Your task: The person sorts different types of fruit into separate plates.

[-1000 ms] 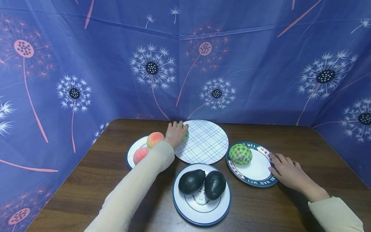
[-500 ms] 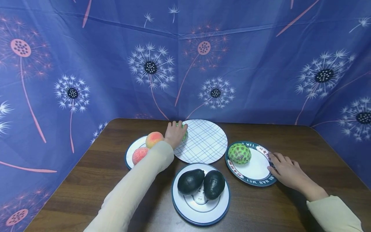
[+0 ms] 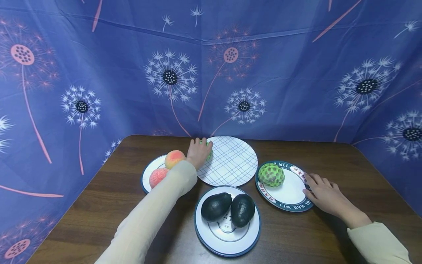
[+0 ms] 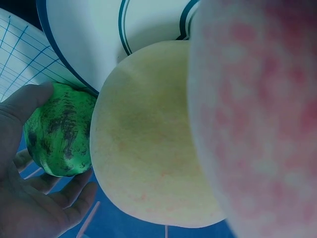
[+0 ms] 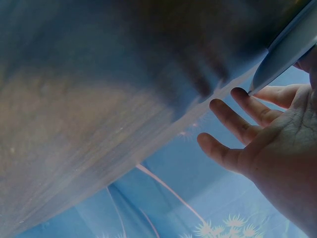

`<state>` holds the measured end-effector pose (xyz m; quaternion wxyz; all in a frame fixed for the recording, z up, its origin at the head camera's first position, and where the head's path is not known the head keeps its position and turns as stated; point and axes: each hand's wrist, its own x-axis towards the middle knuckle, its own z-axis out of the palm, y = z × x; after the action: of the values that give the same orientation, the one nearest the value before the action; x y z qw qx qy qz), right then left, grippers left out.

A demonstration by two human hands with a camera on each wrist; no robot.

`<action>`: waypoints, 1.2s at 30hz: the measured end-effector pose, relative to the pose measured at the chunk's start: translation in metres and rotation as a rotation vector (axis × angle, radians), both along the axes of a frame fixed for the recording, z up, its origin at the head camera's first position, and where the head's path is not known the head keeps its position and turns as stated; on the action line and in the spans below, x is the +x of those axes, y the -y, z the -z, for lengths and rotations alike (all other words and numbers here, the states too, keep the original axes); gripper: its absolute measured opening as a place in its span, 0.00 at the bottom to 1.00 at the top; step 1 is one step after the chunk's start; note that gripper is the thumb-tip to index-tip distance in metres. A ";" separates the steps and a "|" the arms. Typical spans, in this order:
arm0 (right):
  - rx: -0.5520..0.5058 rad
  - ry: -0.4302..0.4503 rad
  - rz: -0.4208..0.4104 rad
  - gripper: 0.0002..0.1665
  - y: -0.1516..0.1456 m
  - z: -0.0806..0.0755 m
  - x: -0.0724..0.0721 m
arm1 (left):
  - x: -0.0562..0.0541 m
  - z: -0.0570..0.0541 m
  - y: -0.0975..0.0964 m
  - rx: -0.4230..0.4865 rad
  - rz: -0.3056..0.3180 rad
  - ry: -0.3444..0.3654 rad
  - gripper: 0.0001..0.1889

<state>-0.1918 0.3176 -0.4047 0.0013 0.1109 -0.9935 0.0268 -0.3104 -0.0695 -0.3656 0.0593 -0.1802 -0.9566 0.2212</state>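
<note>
My left hand (image 3: 199, 152) has its fingers and thumb round a green custard apple (image 4: 64, 130) with dark markings, at the left edge of the blue-checked plate (image 3: 232, 161). In the head view the hand covers most of this fruit. My right hand (image 3: 326, 195) rests at the right rim of a green-rimmed plate (image 3: 291, 209), its fingers fairly straight and touching the edge. A second green custard apple (image 3: 271, 175) sits on that plate's left side. In the right wrist view, the plate's edge (image 5: 282, 54) shows beside the fingers.
Two peaches, one orange-yellow (image 3: 174, 159) and one pink (image 3: 158, 177), lie on a blue-rimmed plate (image 3: 146, 174) at the left, partly behind my sleeve. Two dark avocados (image 3: 215, 207) sit on a front plate (image 3: 227, 247). A blue dandelion-print cloth (image 3: 280, 66) hangs behind the wooden table (image 3: 356, 165).
The head view has shifted slightly, so everything appears a little farther left. Both hands keep their places, the left one still round the custard apple.
</note>
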 end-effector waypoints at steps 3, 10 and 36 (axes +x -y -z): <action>0.000 0.005 0.000 0.38 0.000 0.000 0.000 | 0.000 0.000 0.000 0.001 0.002 -0.003 0.26; 0.009 0.001 -0.004 0.39 -0.001 -0.001 0.001 | 0.002 -0.002 0.001 -0.010 0.017 -0.012 0.26; 0.004 0.008 -0.001 0.39 -0.001 0.000 0.001 | 0.009 -0.015 -0.021 0.071 0.100 -0.043 0.35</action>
<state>-0.1905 0.3182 -0.4048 -0.0029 0.1113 -0.9935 0.0254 -0.3011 -0.0487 -0.3508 0.0970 -0.2208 -0.9521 0.1878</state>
